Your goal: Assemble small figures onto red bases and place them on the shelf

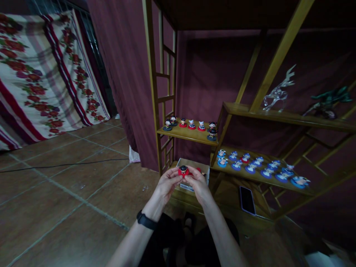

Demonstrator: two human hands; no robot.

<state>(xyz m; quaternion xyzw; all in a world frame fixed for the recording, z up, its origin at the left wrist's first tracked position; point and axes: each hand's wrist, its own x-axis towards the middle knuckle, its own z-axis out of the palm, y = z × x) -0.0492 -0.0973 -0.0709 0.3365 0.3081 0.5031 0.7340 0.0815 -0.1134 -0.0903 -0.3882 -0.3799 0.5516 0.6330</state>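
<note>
Between the fingers of both hands is a small figurine (pixel 183 171) with black hair and a red body. My left hand (pixel 168 180) pinches it from the left, a dark band on that wrist. From the other side my right hand (pixel 197 181) grips the same figurine. Just behind the hands stands an open white box (pixel 190 163) with something red and dark inside, partly covered by my right hand. Above it, several similar figurines (pixel 191 124) on red and dark bases line a wooden shelf (pixel 189 135).
Several blue-based figurines (pixel 258 161) stand in rows on a lower shelf to the right. A phone (pixel 247 200) lies below them. Higher up are a clear deer ornament (pixel 279 91) and a dark green ornament (pixel 328 102). A cable (pixel 69 163) crosses the tiled floor at left.
</note>
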